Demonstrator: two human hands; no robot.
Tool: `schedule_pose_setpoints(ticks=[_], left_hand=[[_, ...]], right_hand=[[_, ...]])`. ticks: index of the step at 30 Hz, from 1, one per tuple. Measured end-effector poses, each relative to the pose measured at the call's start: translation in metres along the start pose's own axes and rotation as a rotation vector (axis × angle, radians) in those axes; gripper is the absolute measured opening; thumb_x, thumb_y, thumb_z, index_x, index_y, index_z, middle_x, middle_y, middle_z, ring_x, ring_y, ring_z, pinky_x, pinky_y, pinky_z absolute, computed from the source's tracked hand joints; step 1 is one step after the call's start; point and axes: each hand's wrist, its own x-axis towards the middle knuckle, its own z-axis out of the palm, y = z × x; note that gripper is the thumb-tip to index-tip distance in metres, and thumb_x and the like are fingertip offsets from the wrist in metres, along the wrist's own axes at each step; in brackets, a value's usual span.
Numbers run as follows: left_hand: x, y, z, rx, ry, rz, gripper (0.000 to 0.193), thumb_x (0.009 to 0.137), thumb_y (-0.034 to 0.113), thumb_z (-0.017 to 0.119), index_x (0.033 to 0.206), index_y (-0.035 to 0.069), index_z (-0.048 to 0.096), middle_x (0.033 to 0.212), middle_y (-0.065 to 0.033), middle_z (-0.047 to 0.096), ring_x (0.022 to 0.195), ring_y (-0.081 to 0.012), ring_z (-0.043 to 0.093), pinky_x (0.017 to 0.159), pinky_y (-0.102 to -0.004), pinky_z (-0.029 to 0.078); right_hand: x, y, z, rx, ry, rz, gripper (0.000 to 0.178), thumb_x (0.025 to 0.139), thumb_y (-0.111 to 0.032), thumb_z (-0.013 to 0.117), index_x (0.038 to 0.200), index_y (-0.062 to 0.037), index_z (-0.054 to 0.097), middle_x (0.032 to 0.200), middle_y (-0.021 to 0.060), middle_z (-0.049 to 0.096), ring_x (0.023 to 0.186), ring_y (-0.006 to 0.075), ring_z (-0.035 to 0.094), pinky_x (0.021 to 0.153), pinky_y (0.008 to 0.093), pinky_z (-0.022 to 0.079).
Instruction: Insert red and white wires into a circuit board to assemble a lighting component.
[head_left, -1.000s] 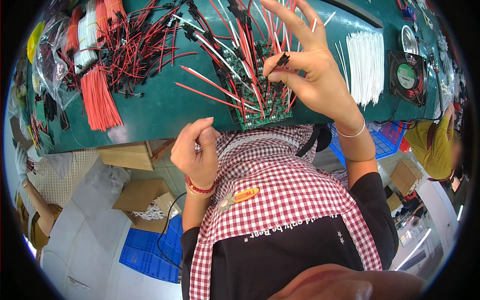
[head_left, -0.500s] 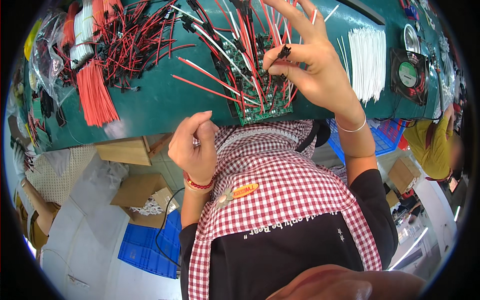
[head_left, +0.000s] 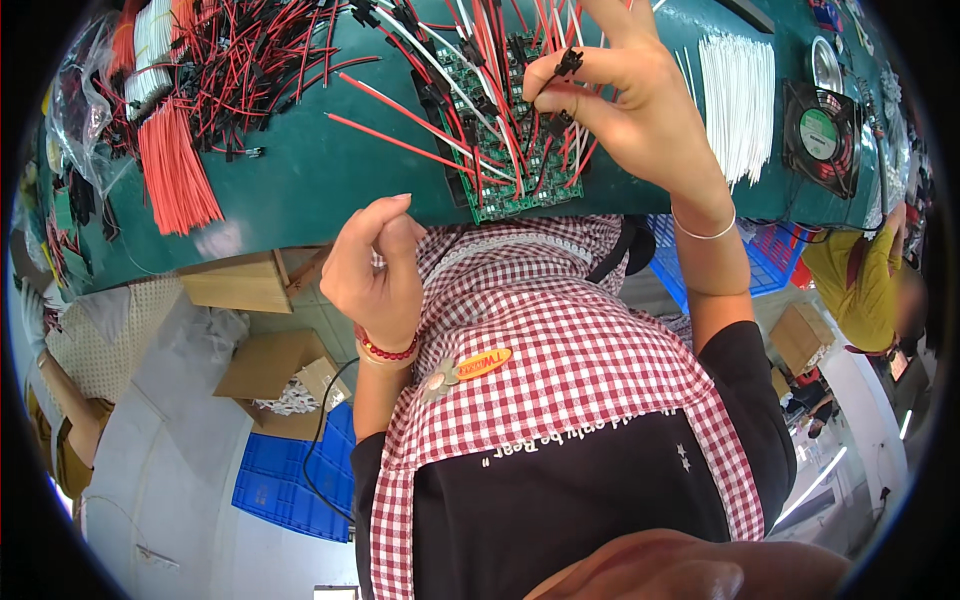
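Observation:
My right hand [head_left: 645, 120] is raised over the bench, thumb and index finger pinched on a black connector lead [head_left: 569, 63]. Its small black plug sticks up past the fingertips. Below it lies a panel of green circuit boards [head_left: 497, 207], with red, white and black wires [head_left: 425, 150] rising and fanning out from it. My left hand [head_left: 372, 270] hovers in front of the bench edge, left of the panel. Its fingers are curled in with the thumb close to the index finger, and nothing shows in them.
Red wires [head_left: 178, 175] lie bundled at the left beside a heap of red-and-black connector leads [head_left: 255, 80]. On the right are white wires [head_left: 738, 110], a black fan [head_left: 820, 138] and a metal dish [head_left: 824, 65]. Blue crates [head_left: 290, 485] and a cardboard box [head_left: 265, 380] stand below.
The view has shifted slightly, so the bench sits higher in it. My right hand still pinches the connector lead over the boards; my left hand keeps its curled pose.

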Motion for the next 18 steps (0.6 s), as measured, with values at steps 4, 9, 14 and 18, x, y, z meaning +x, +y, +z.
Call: schedule_pose_setpoints(ticks=[4, 9, 14, 18], left_hand=[[0.000, -0.003, -0.001, 0.004, -0.028, 0.006, 0.012, 0.095, -0.002, 0.056, 0.102, -0.003, 0.065, 0.072, -0.0080, 0.064, 0.060, -0.0102, 0.060, 0.053, -0.0216, 0.046], [-0.003, -0.005, -0.001, -0.019, 0.027, -0.012, 0.013, 0.093, -0.004, 0.058, 0.103, -0.002, 0.067, 0.073, -0.0078, 0.066, 0.059, -0.0113, 0.062, 0.054, -0.0222, 0.046], [-0.004, -0.006, -0.002, -0.022, 0.037, -0.004, 0.011, 0.093, -0.002, 0.060, 0.101, -0.001, 0.068, 0.076, -0.0081, 0.068, 0.059, -0.0105, 0.063, 0.052, -0.0217, 0.045], [-0.003, -0.007, -0.002, -0.033, 0.023, 0.009, 0.008, 0.093, 0.001, 0.063, 0.099, 0.000, 0.069, 0.077, -0.0082, 0.069, 0.060, -0.0091, 0.063, 0.050, -0.0204, 0.044]], right_hand=[[0.001, 0.001, 0.004, 0.000, 0.002, -0.010, 0.015, 0.070, -0.005, 0.077, 0.082, -0.0113, 0.070, 0.155, 0.0137, 0.036, 0.145, 0.0488, 0.017, 0.116, 0.0591, 0.015], [-0.001, 0.007, 0.009, -0.002, 0.021, -0.047, 0.015, 0.070, -0.004, 0.077, 0.082, -0.0101, 0.070, 0.155, 0.0136, 0.036, 0.145, 0.0478, 0.017, 0.117, 0.0581, 0.016], [0.001, 0.003, 0.012, -0.020, 0.029, -0.028, 0.015, 0.070, -0.003, 0.077, 0.081, -0.0105, 0.072, 0.153, 0.0138, 0.040, 0.144, 0.0464, 0.021, 0.117, 0.0562, 0.017], [0.001, -0.001, 0.012, -0.021, 0.044, 0.021, 0.015, 0.068, -0.002, 0.078, 0.079, -0.0106, 0.072, 0.151, 0.0141, 0.043, 0.143, 0.0442, 0.025, 0.117, 0.0533, 0.018]])
